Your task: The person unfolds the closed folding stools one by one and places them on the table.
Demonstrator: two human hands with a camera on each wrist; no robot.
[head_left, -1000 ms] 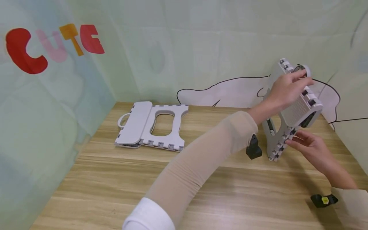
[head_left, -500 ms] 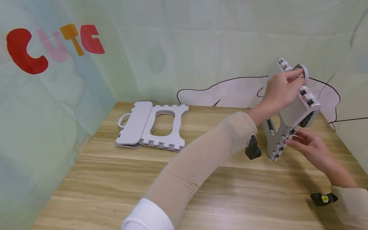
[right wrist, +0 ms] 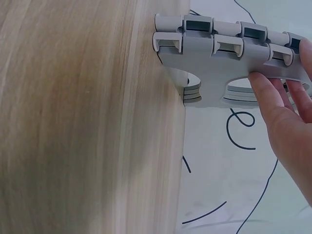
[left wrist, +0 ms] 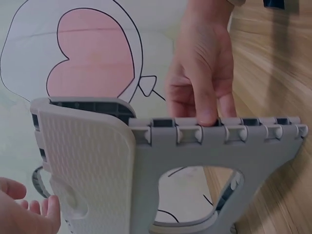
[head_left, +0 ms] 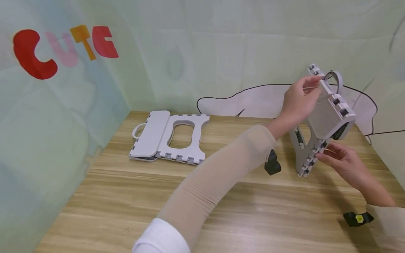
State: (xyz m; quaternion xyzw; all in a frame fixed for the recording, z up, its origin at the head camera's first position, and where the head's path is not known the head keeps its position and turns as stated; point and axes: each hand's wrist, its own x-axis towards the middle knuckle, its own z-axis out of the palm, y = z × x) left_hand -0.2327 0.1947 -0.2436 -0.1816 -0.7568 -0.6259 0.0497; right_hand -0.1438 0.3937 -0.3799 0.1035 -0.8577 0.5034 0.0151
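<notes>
A light grey folding step stool [head_left: 327, 121] stands upright on its leg end at the table's right, its panels folded nearly flat and a loop handle [head_left: 337, 80] at the top. My left hand [head_left: 299, 102] is beside its upper part; in the left wrist view the left fingers [left wrist: 52, 209] are loosely bent near the textured top panel [left wrist: 87, 156], apart from the handle. My right hand [head_left: 345, 165] grips the stool's hinged side edge. Its thumb [left wrist: 204, 109] lies on the hinges, with the other fingers partly hidden behind.
A second grey folding stool [head_left: 155, 135] lies folded flat on the wooden table [head_left: 126, 203] at the back left. Printed fabric walls [head_left: 221, 63] rise behind the table and on both sides. My left forearm [head_left: 209, 189] crosses over the middle of the table.
My left hand has let go of the handle and drawn back to the left. The right hand keeps its hold, and the stool has barely moved.
</notes>
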